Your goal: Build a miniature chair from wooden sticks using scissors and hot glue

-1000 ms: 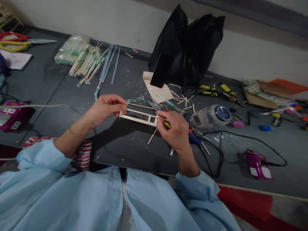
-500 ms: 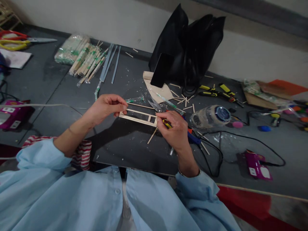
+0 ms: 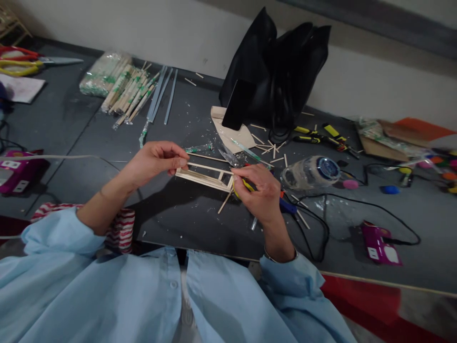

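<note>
Between my two hands is a small rectangular frame of thin wooden sticks [image 3: 205, 182], raised just over the dark table. My left hand [image 3: 159, 159] pinches its left end between thumb and fingers. At the other end, my right hand [image 3: 257, 188] grips the frame near a short crosspiece. Under and beside my right hand are a yellow-handled tool [image 3: 246, 186], partly covered, and a blue tool handle [image 3: 286, 206] with a black cord. A loose stick [image 3: 224, 202] lies just below the frame's right end.
Wrapped stick bundles [image 3: 130, 90] and grey strips [image 3: 160, 95] lie at the back left. A black bag [image 3: 274, 66] stands behind a phone [image 3: 237, 105]. To the right are a clear jar [image 3: 309, 172], cutters [image 3: 317, 136], scattered sticks and a purple box [image 3: 381, 244] with a cord.
The wooden frame has tilted, so more of its lower side and depth shows. Both hands keep their hold and have barely moved.
</note>
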A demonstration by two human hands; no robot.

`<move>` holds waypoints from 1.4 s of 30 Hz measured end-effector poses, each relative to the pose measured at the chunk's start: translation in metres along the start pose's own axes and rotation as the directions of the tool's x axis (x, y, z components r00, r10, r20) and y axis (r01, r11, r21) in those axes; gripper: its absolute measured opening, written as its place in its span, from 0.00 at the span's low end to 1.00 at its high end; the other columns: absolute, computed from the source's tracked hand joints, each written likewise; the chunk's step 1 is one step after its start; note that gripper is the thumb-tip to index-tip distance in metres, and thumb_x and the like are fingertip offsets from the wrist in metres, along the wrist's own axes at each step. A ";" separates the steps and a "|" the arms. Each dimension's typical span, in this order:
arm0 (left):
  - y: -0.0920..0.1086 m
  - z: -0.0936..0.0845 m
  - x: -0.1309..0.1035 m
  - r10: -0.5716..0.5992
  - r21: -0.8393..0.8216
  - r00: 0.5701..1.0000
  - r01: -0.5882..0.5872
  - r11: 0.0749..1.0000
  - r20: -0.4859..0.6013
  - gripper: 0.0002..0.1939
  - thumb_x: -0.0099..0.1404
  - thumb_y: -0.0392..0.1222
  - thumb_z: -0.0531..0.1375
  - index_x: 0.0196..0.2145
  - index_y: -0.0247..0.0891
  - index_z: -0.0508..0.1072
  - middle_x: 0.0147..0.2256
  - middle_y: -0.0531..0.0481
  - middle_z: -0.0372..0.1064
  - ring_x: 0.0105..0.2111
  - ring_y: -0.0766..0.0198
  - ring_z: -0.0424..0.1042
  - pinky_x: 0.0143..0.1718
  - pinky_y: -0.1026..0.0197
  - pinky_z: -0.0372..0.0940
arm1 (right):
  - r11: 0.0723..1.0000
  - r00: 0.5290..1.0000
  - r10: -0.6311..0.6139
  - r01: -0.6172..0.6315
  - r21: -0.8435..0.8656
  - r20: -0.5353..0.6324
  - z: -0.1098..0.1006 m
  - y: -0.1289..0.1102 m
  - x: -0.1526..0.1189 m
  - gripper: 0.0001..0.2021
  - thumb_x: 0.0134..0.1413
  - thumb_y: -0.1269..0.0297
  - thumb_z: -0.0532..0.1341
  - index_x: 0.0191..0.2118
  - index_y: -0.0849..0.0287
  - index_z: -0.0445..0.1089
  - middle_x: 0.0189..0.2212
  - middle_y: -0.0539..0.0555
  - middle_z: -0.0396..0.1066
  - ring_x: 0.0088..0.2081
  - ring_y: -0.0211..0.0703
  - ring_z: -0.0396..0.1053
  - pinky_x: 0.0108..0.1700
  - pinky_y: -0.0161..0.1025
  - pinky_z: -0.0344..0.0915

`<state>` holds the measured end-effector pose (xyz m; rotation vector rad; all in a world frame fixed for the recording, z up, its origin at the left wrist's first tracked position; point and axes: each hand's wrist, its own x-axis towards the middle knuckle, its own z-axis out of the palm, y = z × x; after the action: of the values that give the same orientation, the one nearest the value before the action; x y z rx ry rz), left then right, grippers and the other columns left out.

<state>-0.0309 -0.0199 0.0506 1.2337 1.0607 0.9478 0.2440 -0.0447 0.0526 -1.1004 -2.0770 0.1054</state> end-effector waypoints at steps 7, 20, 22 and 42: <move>-0.005 -0.013 -0.004 -0.049 0.237 0.981 0.003 0.972 0.187 0.15 0.55 0.49 0.69 0.35 0.35 0.78 0.25 0.51 0.74 0.23 0.69 0.70 0.24 0.68 0.65 | 0.998 0.997 0.059 -0.060 -0.020 -0.052 -0.003 0.008 -0.002 0.06 0.59 0.70 0.60 0.37 0.53 0.74 0.31 0.50 0.77 0.34 0.42 0.73 0.39 0.40 0.69; 0.022 0.030 -0.008 0.704 0.798 0.688 -0.519 0.307 0.176 0.09 0.67 0.41 0.59 0.38 0.35 0.77 0.36 0.45 0.78 0.36 0.61 0.74 0.41 0.58 0.66 | 0.998 0.998 0.058 -0.057 -0.008 0.036 0.009 0.008 -0.004 0.06 0.61 0.68 0.58 0.36 0.56 0.73 0.30 0.52 0.75 0.33 0.43 0.71 0.38 0.40 0.66; 0.018 0.049 -0.001 0.662 0.830 0.693 -0.524 0.191 0.286 0.10 0.67 0.42 0.58 0.41 0.35 0.76 0.40 0.44 0.78 0.40 0.56 0.74 0.44 0.54 0.65 | 0.998 0.997 0.066 -0.065 -0.010 0.044 0.011 0.008 -0.004 0.06 0.61 0.67 0.57 0.36 0.55 0.73 0.30 0.52 0.75 0.34 0.43 0.71 0.39 0.41 0.66; -0.015 0.079 0.020 0.609 0.869 0.720 -0.484 0.098 0.332 0.08 0.65 0.38 0.58 0.29 0.35 0.74 0.26 0.47 0.73 0.29 0.60 0.73 0.30 0.60 0.62 | 0.994 0.988 0.103 -0.106 0.022 0.116 0.021 0.008 -0.007 0.06 0.61 0.67 0.57 0.37 0.55 0.73 0.32 0.53 0.75 0.36 0.45 0.71 0.41 0.42 0.66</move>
<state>0.0504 -0.0220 0.0359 2.7914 1.2921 0.9432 0.2381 -0.0397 0.0307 -1.2111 -2.1112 0.2543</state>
